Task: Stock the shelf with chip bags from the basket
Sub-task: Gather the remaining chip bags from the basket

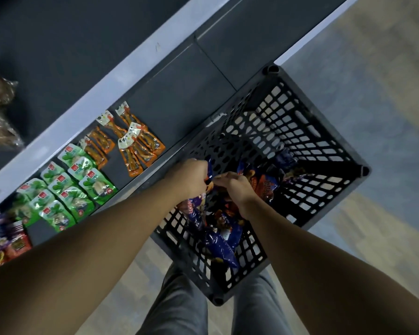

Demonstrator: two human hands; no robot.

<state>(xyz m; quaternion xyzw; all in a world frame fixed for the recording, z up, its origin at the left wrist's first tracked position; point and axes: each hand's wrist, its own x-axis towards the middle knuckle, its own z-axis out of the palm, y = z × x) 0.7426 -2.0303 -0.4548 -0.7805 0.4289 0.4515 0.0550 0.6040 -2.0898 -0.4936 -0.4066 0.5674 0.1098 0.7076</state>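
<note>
Head view: both hands meet inside the basket [325,117], by its wall nearest the shelf [179,93]. The left hand [191,176] grips the top edge of a blue chip bag [195,213]. The right hand [235,187], fingers curled, pinches the same top edge. More bags [221,245] lie on the basket's bottom. Green packs [75,187] and orange packs [131,141] lie along the shelf's front edge.

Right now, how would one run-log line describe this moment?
step: pick | left hand: grips chip bag | right hand: pinches same bag | basket: more bags inside, beside shelf
</note>
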